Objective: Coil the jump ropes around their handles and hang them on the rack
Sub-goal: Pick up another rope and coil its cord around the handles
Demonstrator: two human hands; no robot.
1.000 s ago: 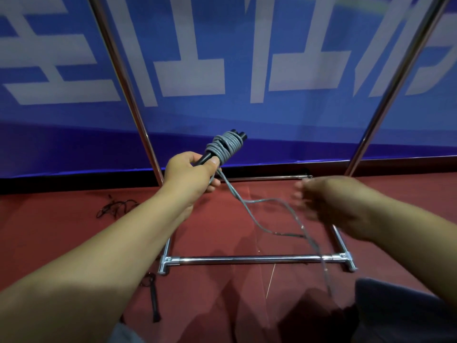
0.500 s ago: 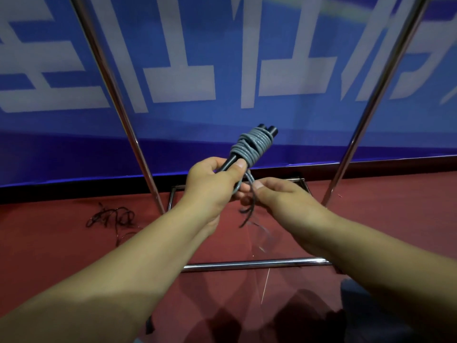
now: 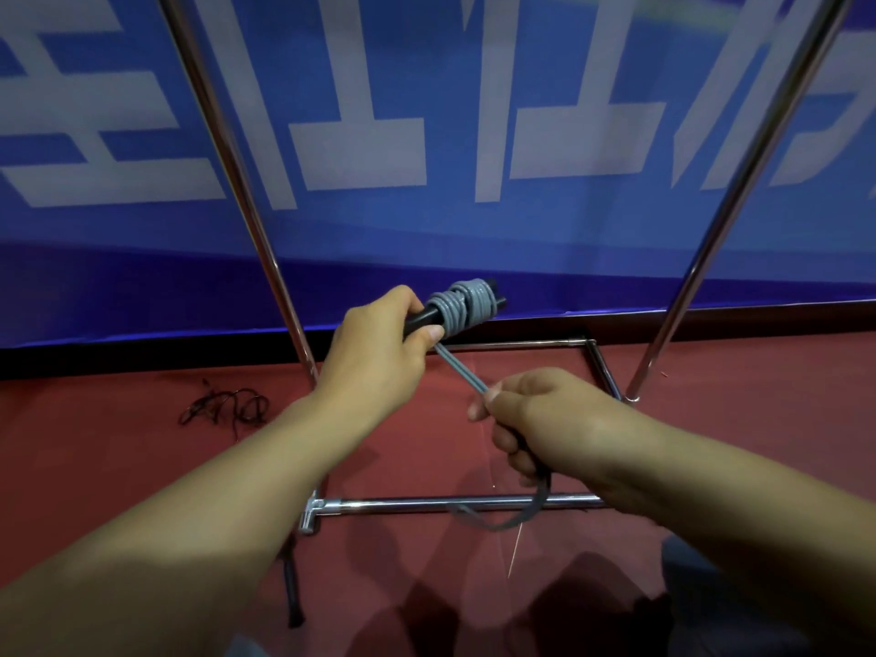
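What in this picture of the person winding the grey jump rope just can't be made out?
- Top of the rack: cut off by the head view's upper edge, so no hanging bar shows.
- Handles: mostly covered by the grey coil and the left hand.
- Rope's end: hidden inside the right hand; the loop below is blurred.
- Dark tangle on the floor: too small to identify.

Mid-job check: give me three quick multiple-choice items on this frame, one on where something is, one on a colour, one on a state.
1. Where is the black tangled rope?
A. floor, left of rack
B. on rack
C. in right hand

2. Colour of the cord coiled on the handles?
A. red
B. grey
C. yellow

3. Cord between the hands?
A. slack on floor
B. cut
C. pulled straight

Answers: A, it lies on the red floor left of the rack; B, grey coils; C, the right hand draws it straight from the left hand.
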